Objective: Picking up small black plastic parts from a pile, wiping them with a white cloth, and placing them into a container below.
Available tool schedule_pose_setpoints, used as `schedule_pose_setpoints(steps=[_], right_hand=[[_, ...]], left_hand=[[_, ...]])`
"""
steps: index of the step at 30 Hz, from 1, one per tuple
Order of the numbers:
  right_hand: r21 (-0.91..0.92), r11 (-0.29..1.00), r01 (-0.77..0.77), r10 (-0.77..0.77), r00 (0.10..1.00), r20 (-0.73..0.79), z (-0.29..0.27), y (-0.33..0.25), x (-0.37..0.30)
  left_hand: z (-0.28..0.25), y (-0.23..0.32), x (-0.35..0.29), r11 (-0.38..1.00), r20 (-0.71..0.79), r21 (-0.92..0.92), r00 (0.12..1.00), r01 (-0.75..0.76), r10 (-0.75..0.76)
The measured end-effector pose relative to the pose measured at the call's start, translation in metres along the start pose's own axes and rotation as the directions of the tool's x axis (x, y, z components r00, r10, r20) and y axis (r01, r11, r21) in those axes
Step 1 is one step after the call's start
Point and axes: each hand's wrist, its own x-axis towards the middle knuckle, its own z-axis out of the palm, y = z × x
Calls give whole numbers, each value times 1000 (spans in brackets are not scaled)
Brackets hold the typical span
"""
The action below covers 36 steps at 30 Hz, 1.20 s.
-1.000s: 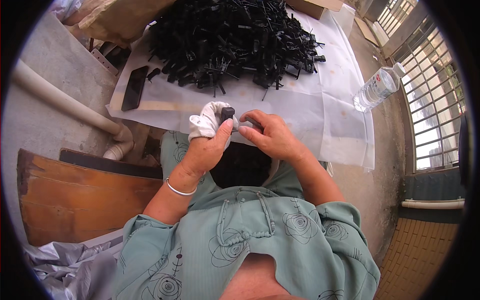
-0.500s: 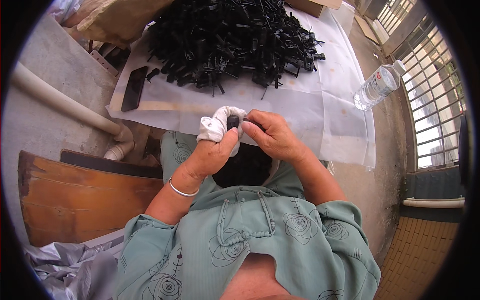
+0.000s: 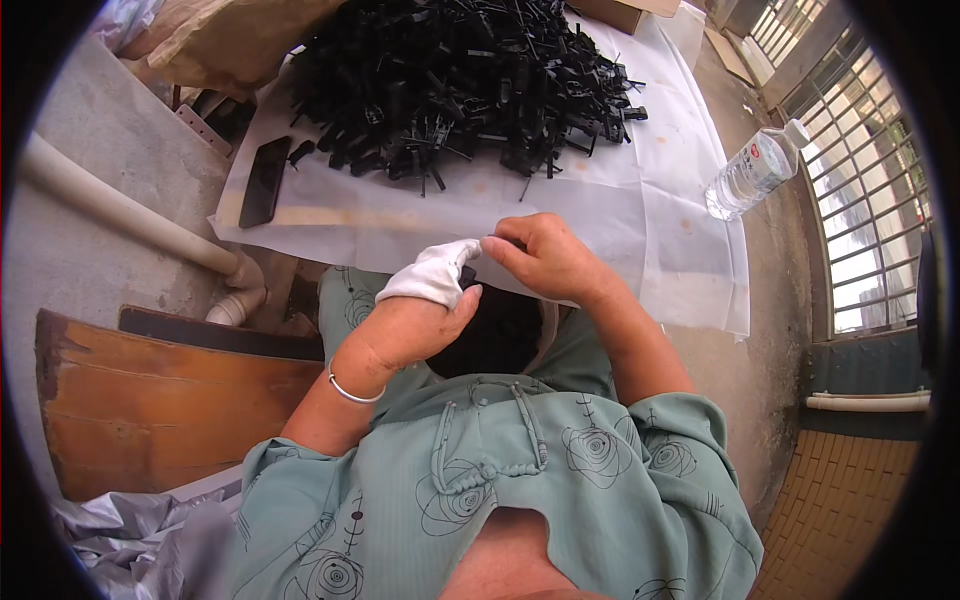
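My left hand [image 3: 432, 312], partly covered by a white cloth glove [image 3: 424, 277], is closed around a small black plastic part [image 3: 467, 277]. Just to its right, my bare right hand [image 3: 552, 260] is pinched shut, with a bit of something dark between the fingers that is too hidden to name. Both hands work close together above my lap, in front of the table's near edge. Below them, between my knees, is a container with dark contents [image 3: 492, 338]. On the table rises a large heap of black plastic parts [image 3: 450, 90].
White sheeting [image 3: 640, 250] covers the table. A dark phone [image 3: 265, 182] lies at its left, and a clear bottle [image 3: 750, 175] stands at its right. A brown wooden board [image 3: 180, 400] and a pale pipe [image 3: 130, 205] are on the left; a cardboard box [image 3: 615, 14] sits at the back.
My left hand has turned and dropped slightly, with the glove's back now upward and the black part lower. My right hand has shifted a little up and right, opening a small gap.
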Motion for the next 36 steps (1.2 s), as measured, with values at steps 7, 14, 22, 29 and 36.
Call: schedule_pose_setpoints(steps=[7,14,22,29,36], right_hand=[[-497,770,-400,196,890,-412,-9,38,45],[-83,991,-105,70,937,-342,6,26,10],[43,931,363,-338,901,-273,9,-22,-19],[-50,955,292,-280,836,-471,18,-19,-11],[-230,932,279,-360,763,-537,24,-11,-9]], left_hand=[[9,-21,5,993,-83,81,993,-81,88],[22,-15,16,844,-202,-533,960,60,-195],[21,-4,16,725,-178,-689,963,24,-201],[16,8,8,669,-105,-743,985,12,-134],[14,12,7,589,-36,-808,996,17,-78]])
